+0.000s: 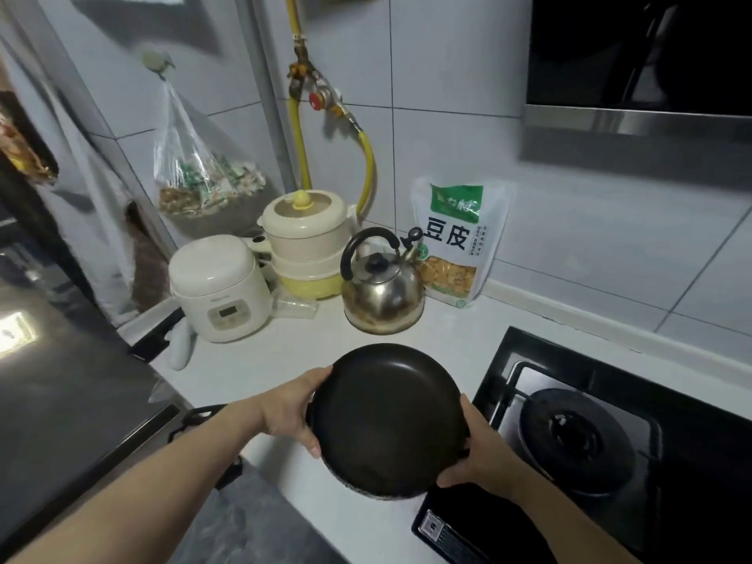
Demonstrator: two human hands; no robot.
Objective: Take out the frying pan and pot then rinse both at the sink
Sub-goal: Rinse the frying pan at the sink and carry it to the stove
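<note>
I had left hand (291, 411) and right hand (482, 453) fingers curled round frying pan (386, 421) rim, lower centre; pan black, empty.

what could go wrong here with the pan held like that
1. Both hands, left hand and right hand, grip the frying pan by its rim rather than a handle; a slip could drop it onto the white counter.
2. The gas stove lies right beside the pan; swinging right could knock the burner.
3. The metal kettle and rice cooker stand close behind; pushing forward might bump them.
</note>
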